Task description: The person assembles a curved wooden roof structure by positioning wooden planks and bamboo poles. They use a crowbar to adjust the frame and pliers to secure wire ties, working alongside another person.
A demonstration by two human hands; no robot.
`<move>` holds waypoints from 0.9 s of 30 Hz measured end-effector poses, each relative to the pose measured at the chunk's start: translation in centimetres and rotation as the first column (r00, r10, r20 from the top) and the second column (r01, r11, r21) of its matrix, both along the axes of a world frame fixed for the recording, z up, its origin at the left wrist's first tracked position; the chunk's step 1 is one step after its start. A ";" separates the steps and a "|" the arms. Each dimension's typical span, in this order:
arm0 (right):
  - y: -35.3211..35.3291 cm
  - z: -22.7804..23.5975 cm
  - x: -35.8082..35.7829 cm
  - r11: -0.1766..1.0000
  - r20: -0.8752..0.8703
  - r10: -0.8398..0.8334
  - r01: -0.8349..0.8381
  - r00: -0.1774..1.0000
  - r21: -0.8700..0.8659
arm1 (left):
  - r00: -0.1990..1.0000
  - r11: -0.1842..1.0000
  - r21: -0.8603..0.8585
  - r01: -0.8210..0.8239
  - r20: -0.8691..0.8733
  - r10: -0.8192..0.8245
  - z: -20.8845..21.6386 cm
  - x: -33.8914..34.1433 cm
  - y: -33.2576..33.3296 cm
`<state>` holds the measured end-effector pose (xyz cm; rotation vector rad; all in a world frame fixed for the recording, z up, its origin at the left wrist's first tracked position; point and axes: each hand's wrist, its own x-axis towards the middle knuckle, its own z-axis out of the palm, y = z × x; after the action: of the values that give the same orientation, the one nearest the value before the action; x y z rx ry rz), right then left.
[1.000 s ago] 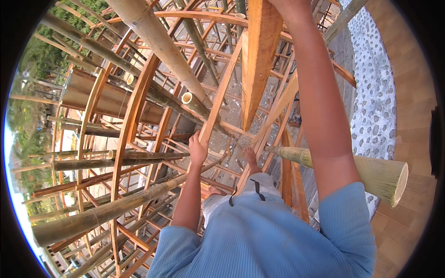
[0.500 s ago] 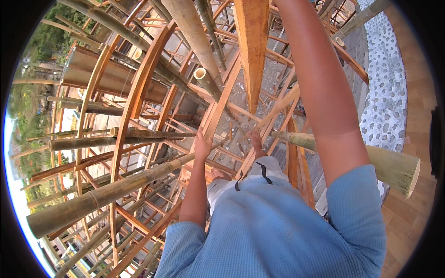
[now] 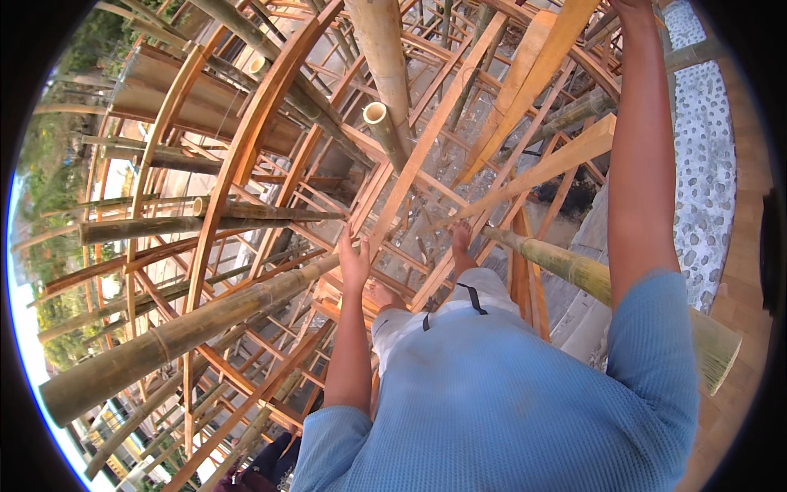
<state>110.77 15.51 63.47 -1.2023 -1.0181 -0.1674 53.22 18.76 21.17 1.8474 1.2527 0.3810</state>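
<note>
My left hand (image 3: pixel 354 261) is beside the lower end of a long flat wooden board (image 3: pixel 438 123), its fingers raised and apart. It holds nothing that I can see. A thick bamboo pole (image 3: pixel 188 332) runs up to that wrist from the lower left. My right arm reaches far up, and my right hand (image 3: pixel 633 6) is cut by the top edge, so its grip is hidden. Left of that hand a thick, orange-brown timber beam (image 3: pixel 525 90) slants down toward the middle. My bare feet stand among the timbers, the right foot (image 3: pixel 461 236) below the beam's lower end.
Curved wooden ribs (image 3: pixel 270 90) and bamboo poles fill the left. An upright bamboo post (image 3: pixel 381 57) stands ahead, near a cut bamboo end (image 3: pixel 375 113). At right lie a bamboo pole (image 3: pixel 574 266) and a spotted white strip (image 3: pixel 705 164). A person in dark clothing (image 3: pixel 275 463) is low at left.
My left hand has let go of the board, its fingers now spread. My right arm has swung right and upward. The thick beam now leans to the upper right in view. The view has shifted.
</note>
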 end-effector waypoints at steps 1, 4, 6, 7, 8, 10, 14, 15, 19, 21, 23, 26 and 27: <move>-1.4 0.1 0.5 0.999 -0.058 0.028 -0.029 0.998 -0.024 | 1.000 1.000 0.000 -0.019 0.009 0.019 -0.3 -0.7 0.5; -4.7 -0.2 3.1 0.997 -0.141 0.080 -0.079 0.987 0.015 | 0.998 0.997 -0.049 -0.062 0.008 0.062 1.0 0.1 1.7; -5.9 0.6 1.2 0.991 -0.212 -0.127 0.134 0.969 0.019 | 0.995 0.996 -0.015 -0.093 0.041 0.094 2.0 0.5 2.1; -6.5 1.1 0.4 0.985 -0.234 -0.174 0.170 0.957 -0.035 | 0.992 0.994 0.008 -0.109 0.065 0.108 2.5 1.1 2.4; -7.5 1.4 0.0 0.973 -0.251 -0.231 0.214 0.940 -0.091 | 0.984 0.990 -0.018 -0.141 0.107 0.142 4.3 2.9 2.5; -7.9 0.9 1.1 0.952 -0.261 -0.305 0.300 0.916 -0.059 | 0.959 0.991 0.054 -0.124 0.264 0.106 6.6 6.1 4.0; -7.7 -0.8 7.0 0.877 -0.180 -0.452 0.473 0.874 0.091 | 0.835 0.969 0.224 -0.103 0.549 -0.038 16.2 16.0 9.2; -7.8 -1.0 8.5 0.849 -0.152 -0.509 0.523 0.848 0.073 | 0.783 0.947 0.299 -0.115 0.614 -0.099 18.8 18.7 11.0; -9.6 -0.7 13.8 0.799 -0.199 -0.595 0.599 0.778 -0.047 | 0.686 0.831 0.526 -0.180 0.673 -0.277 29.6 28.7 16.9; -11.8 -0.7 16.6 0.744 -0.204 -0.665 0.662 0.718 -0.093 | 0.692 0.799 0.576 -0.173 0.648 -0.318 32.5 33.3 18.4; -13.3 -1.2 19.3 0.756 -0.209 -0.648 0.651 0.732 -0.066 | 0.618 0.817 0.544 -0.190 0.713 -0.331 33.7 36.2 19.5; -13.4 -3.4 22.3 0.833 -0.171 -0.545 0.554 0.821 0.003 | 0.629 0.827 0.474 -0.303 0.751 -0.199 33.6 37.8 20.3; -12.8 -3.6 22.3 0.834 -0.130 -0.548 0.551 0.826 -0.013 | 0.609 0.831 0.456 -0.318 0.770 -0.189 33.5 37.8 20.2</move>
<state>133.02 2.74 59.87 -1.4417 -0.5280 -0.5487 91.04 38.95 54.63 1.7083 0.5725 1.5837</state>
